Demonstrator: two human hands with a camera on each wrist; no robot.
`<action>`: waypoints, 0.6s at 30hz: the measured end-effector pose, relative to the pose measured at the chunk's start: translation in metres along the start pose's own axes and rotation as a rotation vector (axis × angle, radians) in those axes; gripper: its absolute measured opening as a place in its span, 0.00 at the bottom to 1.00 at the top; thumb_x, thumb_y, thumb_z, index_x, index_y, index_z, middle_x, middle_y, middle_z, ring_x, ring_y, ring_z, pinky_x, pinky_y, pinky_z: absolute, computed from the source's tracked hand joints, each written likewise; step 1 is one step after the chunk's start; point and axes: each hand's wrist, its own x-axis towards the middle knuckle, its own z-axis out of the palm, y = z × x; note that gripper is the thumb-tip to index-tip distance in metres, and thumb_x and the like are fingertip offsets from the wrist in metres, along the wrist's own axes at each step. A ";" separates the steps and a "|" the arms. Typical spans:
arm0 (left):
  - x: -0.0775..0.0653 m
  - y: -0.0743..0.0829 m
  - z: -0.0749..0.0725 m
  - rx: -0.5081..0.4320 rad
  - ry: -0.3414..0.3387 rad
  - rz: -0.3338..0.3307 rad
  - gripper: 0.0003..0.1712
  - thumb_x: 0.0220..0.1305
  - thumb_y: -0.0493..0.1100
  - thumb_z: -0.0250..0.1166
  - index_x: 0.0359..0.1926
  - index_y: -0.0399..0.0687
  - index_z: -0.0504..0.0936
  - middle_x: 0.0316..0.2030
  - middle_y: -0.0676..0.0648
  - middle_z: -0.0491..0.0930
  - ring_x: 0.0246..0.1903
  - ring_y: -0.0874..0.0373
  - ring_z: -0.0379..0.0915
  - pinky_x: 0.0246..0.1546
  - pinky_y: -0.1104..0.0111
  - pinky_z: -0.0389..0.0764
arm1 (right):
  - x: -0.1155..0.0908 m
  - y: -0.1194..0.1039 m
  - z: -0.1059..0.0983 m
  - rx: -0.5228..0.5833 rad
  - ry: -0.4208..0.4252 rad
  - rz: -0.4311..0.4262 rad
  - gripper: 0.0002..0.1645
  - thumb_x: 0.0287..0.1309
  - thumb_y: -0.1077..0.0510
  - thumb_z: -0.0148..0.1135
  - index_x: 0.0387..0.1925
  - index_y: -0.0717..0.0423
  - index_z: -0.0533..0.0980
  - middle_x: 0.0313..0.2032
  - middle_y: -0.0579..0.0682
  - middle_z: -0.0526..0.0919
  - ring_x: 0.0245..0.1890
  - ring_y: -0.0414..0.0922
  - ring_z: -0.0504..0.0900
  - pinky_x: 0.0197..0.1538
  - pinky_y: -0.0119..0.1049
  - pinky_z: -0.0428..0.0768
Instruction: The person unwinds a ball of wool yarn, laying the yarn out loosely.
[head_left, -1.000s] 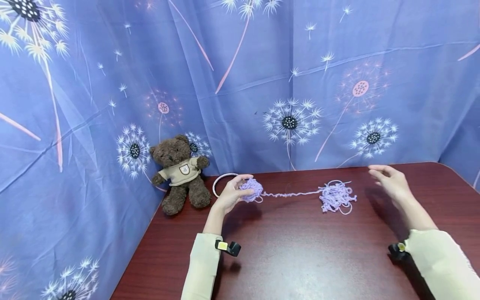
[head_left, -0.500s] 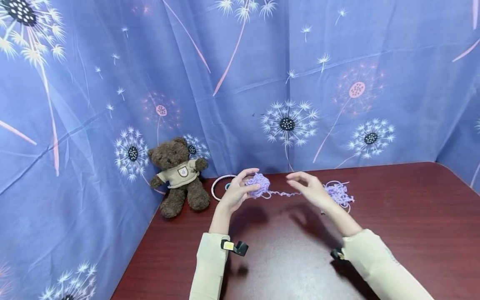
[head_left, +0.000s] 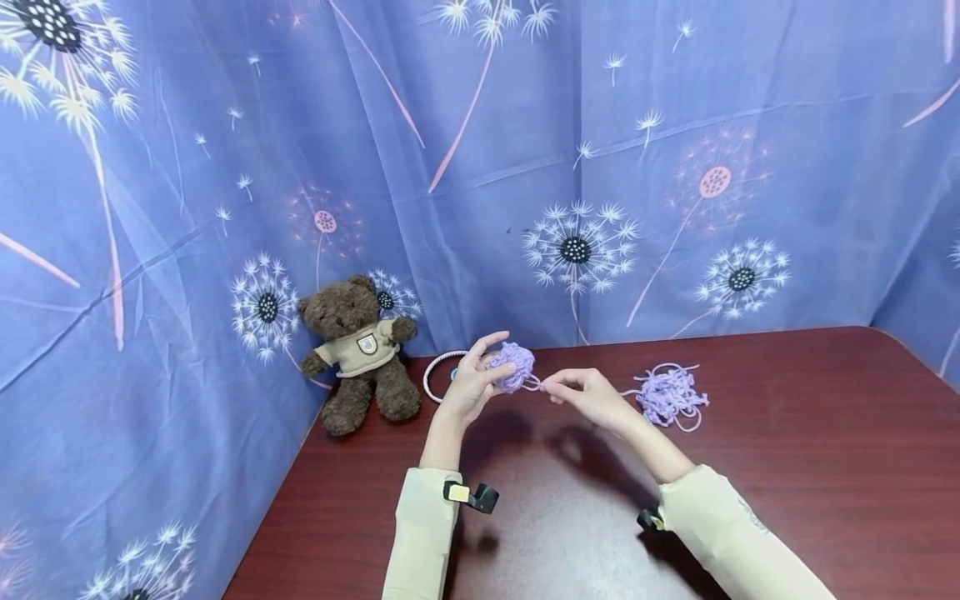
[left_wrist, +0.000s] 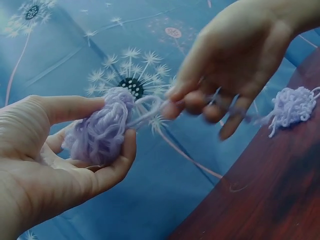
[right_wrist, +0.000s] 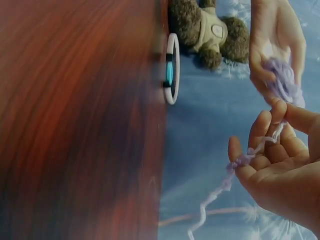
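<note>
The left hand (head_left: 468, 387) is holding a fuzzy lilac yarn ball (head_left: 513, 367) between thumb and curled fingers, above the dark red-brown wooden table (head_left: 787, 433). Just beside those fingers, the right hand (head_left: 596, 400) is pinching a thin, crinkled lilac yarn strand (right_wrist: 202, 215) where it is leaving the ball, thumb and index fingertip together. Beyond the right fingers, the strand is running to a loose, tangled lilac yarn heap (head_left: 670, 396) lying on the table.

The step in hand seems to be winding slack onto the ball; the next move probably calls for a steady left grip while the right pinch is carrying the strand around it.

The left wrist view is showing a loop (left_wrist: 150, 104) standing between the ball and the right fingertips. The right wrist view is revealing the strand crossing the right fingers, with a knotted lump (right_wrist: 241, 161) near the little finger; the head view is hiding both behind the hand.
</note>
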 end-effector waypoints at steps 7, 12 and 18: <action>-0.004 0.001 -0.011 -0.007 0.055 0.008 0.33 0.63 0.25 0.55 0.69 0.36 0.61 0.44 0.49 0.75 0.40 0.61 0.76 0.37 0.67 0.83 | -0.010 0.009 -0.032 -0.049 0.080 0.051 0.17 0.66 0.55 0.59 0.44 0.66 0.80 0.28 0.45 0.81 0.32 0.33 0.78 0.44 0.33 0.80; -0.005 0.001 -0.014 0.014 0.042 0.002 0.33 0.63 0.25 0.55 0.68 0.35 0.60 0.41 0.51 0.75 0.36 0.62 0.78 0.36 0.67 0.82 | -0.018 0.014 -0.056 -0.070 0.109 0.081 0.18 0.67 0.55 0.57 0.46 0.67 0.79 0.28 0.40 0.80 0.30 0.32 0.76 0.36 0.29 0.79; -0.007 -0.001 -0.015 0.082 -0.016 -0.013 0.32 0.62 0.23 0.56 0.67 0.31 0.60 0.42 0.51 0.76 0.37 0.62 0.79 0.38 0.66 0.84 | -0.025 0.016 -0.085 -0.091 0.154 0.083 0.21 0.69 0.56 0.54 0.50 0.72 0.76 0.32 0.39 0.84 0.32 0.26 0.79 0.41 0.23 0.80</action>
